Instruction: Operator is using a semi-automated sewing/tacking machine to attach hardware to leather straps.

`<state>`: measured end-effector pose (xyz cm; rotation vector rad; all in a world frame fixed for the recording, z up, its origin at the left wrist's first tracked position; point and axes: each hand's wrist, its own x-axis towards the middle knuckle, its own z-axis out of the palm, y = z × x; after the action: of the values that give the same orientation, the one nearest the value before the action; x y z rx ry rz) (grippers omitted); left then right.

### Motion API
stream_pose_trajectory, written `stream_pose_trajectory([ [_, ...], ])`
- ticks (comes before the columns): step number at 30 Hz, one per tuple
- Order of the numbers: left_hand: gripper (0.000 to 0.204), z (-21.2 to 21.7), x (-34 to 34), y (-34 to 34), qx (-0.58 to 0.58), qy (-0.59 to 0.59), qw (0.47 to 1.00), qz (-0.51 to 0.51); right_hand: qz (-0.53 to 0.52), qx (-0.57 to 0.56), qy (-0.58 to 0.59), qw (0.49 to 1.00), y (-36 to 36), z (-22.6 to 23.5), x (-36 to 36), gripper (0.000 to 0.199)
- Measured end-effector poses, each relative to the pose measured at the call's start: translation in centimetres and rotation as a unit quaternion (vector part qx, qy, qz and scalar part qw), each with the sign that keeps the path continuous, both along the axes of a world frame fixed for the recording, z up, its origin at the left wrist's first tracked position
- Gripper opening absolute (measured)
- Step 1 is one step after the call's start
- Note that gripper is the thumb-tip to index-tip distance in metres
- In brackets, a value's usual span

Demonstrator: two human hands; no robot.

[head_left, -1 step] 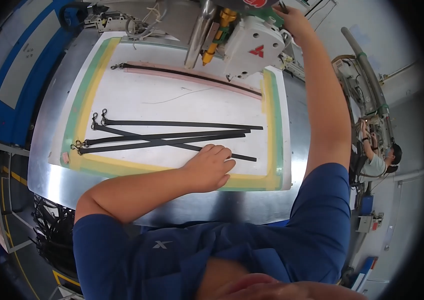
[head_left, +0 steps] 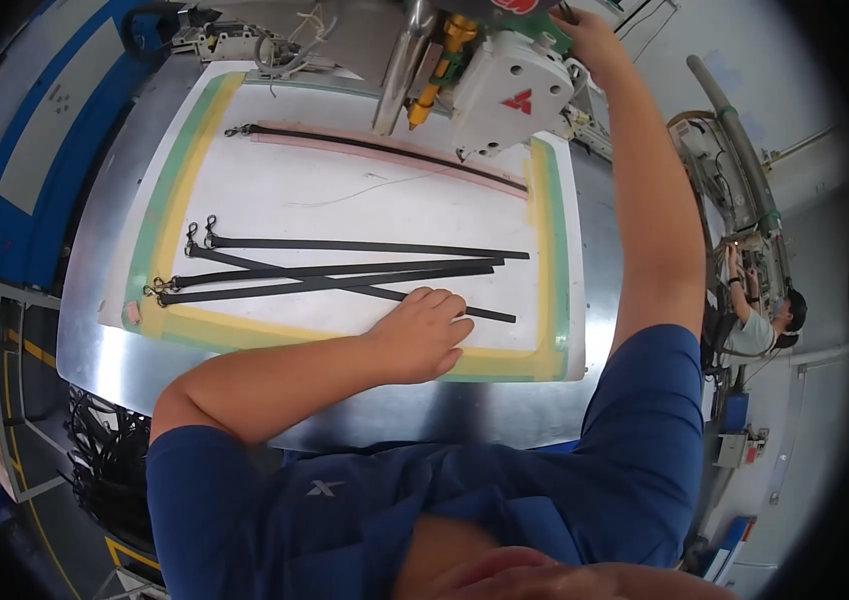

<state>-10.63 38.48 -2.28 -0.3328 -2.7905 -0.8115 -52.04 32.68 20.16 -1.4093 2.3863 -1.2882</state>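
Straps point(head_left: 345, 272), black, flat and limp with metal clips at one end, lie crossed on the white board point(head_left: 275, 190); I judge them light, best pinched near an end. My left hand point(head_left: 423, 335) lies open beside their near ends; my right hand point(head_left: 590, 35) touches the sewing machine point(head_left: 510, 90), grip unclear. Nothing differs from the earlier frame.
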Motion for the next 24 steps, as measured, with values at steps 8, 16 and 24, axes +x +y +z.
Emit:
stream_pose_trajectory([
  [8,0.03,-0.2,-0.5,0.2,0.007,0.015,1.0,0.002,0.012,0.185,0.254,0.949,-2.1,3.1,-5.8,0.058],
  [16,0.029,-0.7,-0.4,0.4,0.023,0.017,0.999,-0.019,0.046,-0.126,0.221,0.966,-4.2,3.5,-11.0,0.035],
  [24,0.036,0.2,-0.1,-0.2,0.017,0.004,0.999,-0.039,-0.111,-0.277,-0.231,0.926,12.6,4.2,1.5,0.016],
])
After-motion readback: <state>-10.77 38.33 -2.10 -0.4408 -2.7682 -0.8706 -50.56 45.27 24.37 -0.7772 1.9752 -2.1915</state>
